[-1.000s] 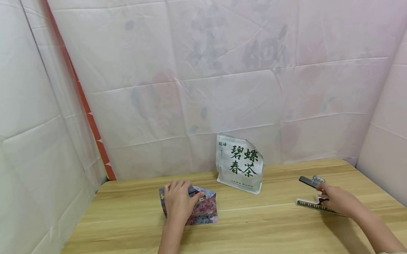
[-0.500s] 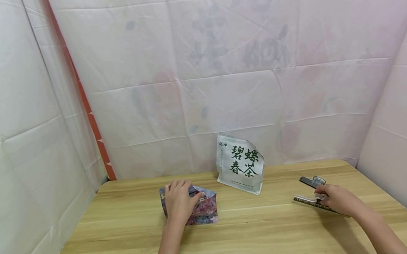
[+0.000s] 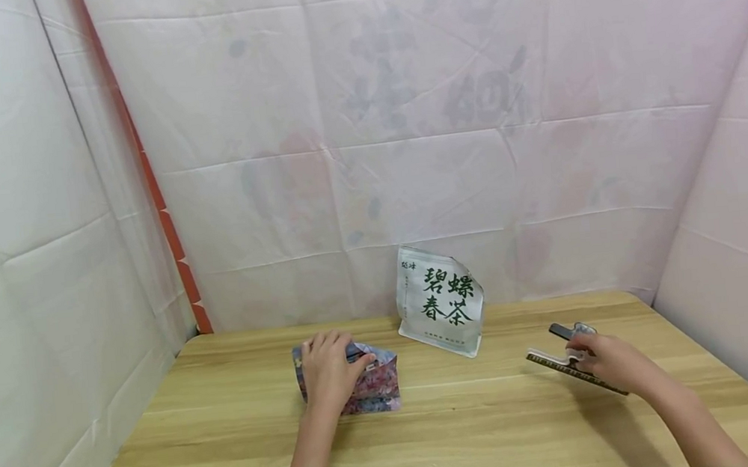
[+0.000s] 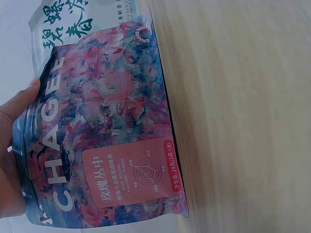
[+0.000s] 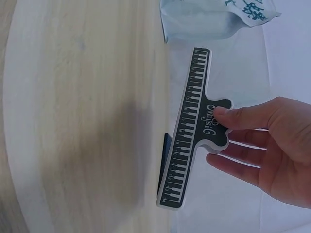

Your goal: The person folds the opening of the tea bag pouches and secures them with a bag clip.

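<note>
Piano-print clip (image 3: 563, 367) slants lengthwise, far left to near right.

Both forearms (image 3: 314, 442) reach forward; left grip (image 3: 326, 367) holds, back uppermost; right grip (image 3: 620, 366) pinches between thumb (image 5: 243, 116) and fingers (image 5: 238, 168).

In the lower right of the head view, the piano-key clip (image 3: 573, 372) has been carried slightly leftward and up the frame by the right hand (image 3: 613, 368) over the last second. It has been tilted, its keyboard face now being seen more narrowly. More of the black clip (image 3: 559, 331) is covered, and the shadow (image 3: 617, 428) has been shifted left.
</note>
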`<state>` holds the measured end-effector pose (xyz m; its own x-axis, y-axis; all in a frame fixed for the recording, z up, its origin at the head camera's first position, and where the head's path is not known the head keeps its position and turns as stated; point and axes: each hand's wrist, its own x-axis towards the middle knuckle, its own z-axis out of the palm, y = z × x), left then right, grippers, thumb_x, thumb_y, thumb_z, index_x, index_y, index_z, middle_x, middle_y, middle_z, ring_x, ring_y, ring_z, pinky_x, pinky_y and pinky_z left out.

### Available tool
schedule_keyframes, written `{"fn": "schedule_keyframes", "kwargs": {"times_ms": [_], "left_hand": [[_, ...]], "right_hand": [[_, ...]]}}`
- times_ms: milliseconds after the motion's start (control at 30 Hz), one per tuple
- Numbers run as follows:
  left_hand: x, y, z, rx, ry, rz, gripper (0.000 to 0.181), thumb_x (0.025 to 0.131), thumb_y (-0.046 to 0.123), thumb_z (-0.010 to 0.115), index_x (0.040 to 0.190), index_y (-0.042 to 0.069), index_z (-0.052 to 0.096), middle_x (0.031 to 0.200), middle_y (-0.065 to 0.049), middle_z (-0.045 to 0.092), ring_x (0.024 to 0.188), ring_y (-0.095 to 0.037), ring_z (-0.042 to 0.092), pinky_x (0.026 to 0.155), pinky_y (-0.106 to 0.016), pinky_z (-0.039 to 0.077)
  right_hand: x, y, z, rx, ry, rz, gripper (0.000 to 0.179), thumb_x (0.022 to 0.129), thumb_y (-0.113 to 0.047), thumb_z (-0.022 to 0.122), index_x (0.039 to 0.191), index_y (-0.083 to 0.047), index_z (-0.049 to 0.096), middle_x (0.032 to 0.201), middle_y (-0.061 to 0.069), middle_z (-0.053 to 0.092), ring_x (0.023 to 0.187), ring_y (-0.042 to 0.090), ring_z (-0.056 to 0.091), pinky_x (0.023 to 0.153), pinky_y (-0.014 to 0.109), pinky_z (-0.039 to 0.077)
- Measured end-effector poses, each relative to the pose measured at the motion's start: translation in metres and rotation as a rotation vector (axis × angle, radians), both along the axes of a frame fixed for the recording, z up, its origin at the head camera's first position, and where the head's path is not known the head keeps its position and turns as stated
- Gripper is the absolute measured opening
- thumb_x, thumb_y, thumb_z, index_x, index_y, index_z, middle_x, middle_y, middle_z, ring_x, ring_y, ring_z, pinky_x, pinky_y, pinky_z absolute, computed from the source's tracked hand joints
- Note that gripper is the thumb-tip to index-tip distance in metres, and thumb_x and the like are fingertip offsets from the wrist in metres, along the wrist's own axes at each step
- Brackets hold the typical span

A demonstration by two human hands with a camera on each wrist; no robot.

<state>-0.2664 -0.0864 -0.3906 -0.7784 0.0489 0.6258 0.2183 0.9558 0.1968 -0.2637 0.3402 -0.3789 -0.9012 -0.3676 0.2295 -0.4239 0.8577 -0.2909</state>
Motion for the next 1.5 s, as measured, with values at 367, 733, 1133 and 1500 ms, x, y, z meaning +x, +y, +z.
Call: {"fn": "schedule_keyframes", "kwargs": {"times_ms": [367,733,1133,1500], "left_hand": [[0.000,-0.001,-0.001,-0.010,0.021,-0.006,0.047,0.067,0.052,0.074,0.094,0.015,0.068,0.099,-0.003,0.063,0.097,-0.023,0.054,0.088,-0.043,0.036],[0.001,-0.001,0.000,-0.004,0.028,-0.015,0.046,0.067,0.050,0.075,0.093,0.014,0.068,0.097,-0.003,0.063,0.095,-0.023,0.054,0.086,-0.043,0.036],[0.001,0.000,0.001,0.007,0.022,-0.016,0.045,0.067,0.051,0.075,0.092,0.014,0.068,0.099,-0.003,0.063,0.096,-0.023,0.054,0.087,-0.043,0.036],[0.001,-0.001,0.001,0.016,0.023,-0.024,0.046,0.066,0.050,0.075,0.093,0.014,0.068,0.099,-0.003,0.063,0.096,-0.023,0.054,0.087,-0.043,0.036]], "right_hand": [[0.005,-0.014,0.001,-0.067,0.030,0.049,0.021,0.074,0.002,0.070,0.093,0.002,0.062,0.087,0.011,0.063,0.076,0.031,0.061,0.064,0.042,0.051],[0.006,-0.025,0.001,-0.110,0.001,0.075,0.020,0.076,0.002,0.069,0.095,0.005,0.062,0.088,0.006,0.062,0.077,0.027,0.061,0.065,0.035,0.051],[0.007,-0.034,0.009,-0.098,0.022,0.089,0.022,0.077,-0.001,0.070,0.097,0.002,0.061,0.087,0.004,0.062,0.077,0.027,0.061,0.064,0.035,0.051],[0.009,-0.047,0.015,-0.108,0.009,0.100,0.022,0.079,-0.003,0.069,0.099,0.002,0.061,0.089,0.002,0.061,0.079,0.027,0.061,0.066,0.036,0.051]]}}
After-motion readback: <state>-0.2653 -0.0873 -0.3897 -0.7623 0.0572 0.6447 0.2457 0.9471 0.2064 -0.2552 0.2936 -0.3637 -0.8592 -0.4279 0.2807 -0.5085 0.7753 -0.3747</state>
